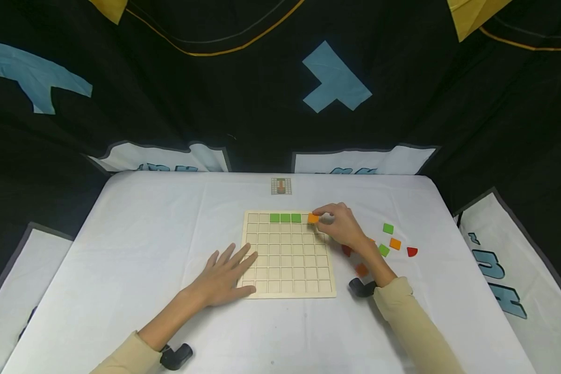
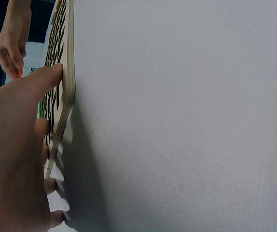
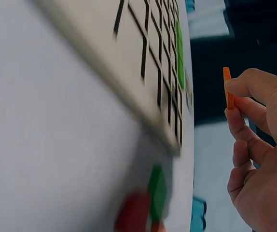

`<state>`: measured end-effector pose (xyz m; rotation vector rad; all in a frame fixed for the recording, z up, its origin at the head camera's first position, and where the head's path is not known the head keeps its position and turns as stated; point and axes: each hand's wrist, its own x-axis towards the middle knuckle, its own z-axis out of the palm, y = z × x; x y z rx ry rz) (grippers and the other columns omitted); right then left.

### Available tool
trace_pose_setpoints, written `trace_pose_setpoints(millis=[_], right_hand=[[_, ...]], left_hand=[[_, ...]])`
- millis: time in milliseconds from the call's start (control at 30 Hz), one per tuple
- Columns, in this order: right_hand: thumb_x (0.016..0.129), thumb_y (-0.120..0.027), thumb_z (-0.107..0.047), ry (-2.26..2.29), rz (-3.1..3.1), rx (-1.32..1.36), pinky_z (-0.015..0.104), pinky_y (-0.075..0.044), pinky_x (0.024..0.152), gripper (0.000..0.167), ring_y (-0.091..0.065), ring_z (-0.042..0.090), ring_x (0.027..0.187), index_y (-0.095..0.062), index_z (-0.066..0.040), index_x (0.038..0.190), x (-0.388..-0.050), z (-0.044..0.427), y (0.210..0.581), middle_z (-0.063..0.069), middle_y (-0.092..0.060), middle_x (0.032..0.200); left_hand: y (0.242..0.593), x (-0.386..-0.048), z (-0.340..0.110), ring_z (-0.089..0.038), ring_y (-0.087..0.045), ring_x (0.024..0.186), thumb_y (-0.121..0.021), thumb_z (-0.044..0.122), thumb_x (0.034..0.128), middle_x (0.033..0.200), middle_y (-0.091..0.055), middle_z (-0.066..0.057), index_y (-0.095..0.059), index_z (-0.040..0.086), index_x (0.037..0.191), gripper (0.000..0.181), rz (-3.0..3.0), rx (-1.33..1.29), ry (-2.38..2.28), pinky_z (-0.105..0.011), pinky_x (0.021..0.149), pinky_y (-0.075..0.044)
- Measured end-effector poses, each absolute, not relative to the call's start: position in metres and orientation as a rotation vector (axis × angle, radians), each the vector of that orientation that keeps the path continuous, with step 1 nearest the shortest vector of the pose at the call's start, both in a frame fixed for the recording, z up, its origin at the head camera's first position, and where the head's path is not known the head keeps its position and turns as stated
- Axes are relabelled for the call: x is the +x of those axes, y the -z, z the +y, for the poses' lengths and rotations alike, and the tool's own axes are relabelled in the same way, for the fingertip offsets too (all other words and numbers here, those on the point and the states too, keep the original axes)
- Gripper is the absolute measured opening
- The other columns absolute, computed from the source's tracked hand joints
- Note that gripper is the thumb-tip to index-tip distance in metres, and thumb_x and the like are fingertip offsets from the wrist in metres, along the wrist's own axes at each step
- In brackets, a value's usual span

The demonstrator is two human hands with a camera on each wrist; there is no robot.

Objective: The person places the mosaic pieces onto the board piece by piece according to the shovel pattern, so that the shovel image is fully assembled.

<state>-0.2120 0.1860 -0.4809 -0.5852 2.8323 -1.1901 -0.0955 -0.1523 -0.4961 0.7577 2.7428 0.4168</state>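
A pale wooden grid board (image 1: 285, 259) lies on the white table, with several green square tiles (image 1: 285, 218) set in its top row. My right hand (image 1: 341, 224) pinches an orange square tile (image 3: 228, 87) between thumb and fingers, above the board's upper right corner. In the right wrist view the tile is held on edge, apart from the board. My left hand (image 1: 224, 278) rests spread on the board's left edge, its fingers straight. The left wrist view shows the left thumb (image 2: 49, 79) lying on the board's rim.
Right of the board lie loose tiles: green squares (image 1: 388, 228), an orange square (image 1: 395, 243), an orange-red square (image 1: 362, 269) and red rounded pieces (image 1: 412, 252). Some are partly hidden by the right arm. A small printed grid picture (image 1: 281, 186) lies beyond the board.
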Motion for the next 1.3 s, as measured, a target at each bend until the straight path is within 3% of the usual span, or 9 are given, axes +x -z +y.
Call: trace_pose_setpoints(millis=[300, 533, 1300], right_hand=[[0.082, -0.072, -0.013, 1.077, 2.813, -0.696, 0.038, -0.043, 0.081, 0.029, -0.054, 0.022, 0.093, -0.078, -0.009, 0.11, -0.218, 0.144, 0.495, 0.004, -0.073, 0.111], [0.08, -0.076, -0.016, 0.957, 2.836, -0.697, 0.035, -0.04, 0.073, 0.029, -0.05, 0.02, 0.083, -0.079, -0.013, 0.108, -0.218, 0.133, 0.5, 0.004, -0.073, 0.112], [0.082, -0.078, -0.013, 0.903, 2.855, -0.712, 0.038, -0.038, 0.08, 0.024, -0.053, 0.02, 0.095, -0.08, -0.012, 0.107, -0.22, 0.117, 0.506, 0.002, -0.073, 0.11]], left_hand=[[0.497, -0.095, -0.153, -0.043, -0.011, 0.149, -0.053, 0.058, 0.0965, 0.165, -0.018, -0.01, -0.031, 0.016, 0.158, 0.078, 2.751, 0.754, -0.415, -0.069, 0.112, -0.011], [0.499, -0.095, -0.152, -0.042, -0.01, 0.149, -0.054, 0.059, 0.096, 0.165, -0.017, -0.009, -0.031, 0.017, 0.158, 0.078, 2.752, 0.744, -0.419, -0.068, 0.113, -0.011], [0.499, -0.095, -0.154, -0.041, -0.009, 0.149, -0.052, 0.06, 0.0963, 0.165, -0.016, -0.008, -0.029, 0.019, 0.159, 0.079, 2.747, 0.745, -0.401, -0.067, 0.113, -0.011]])
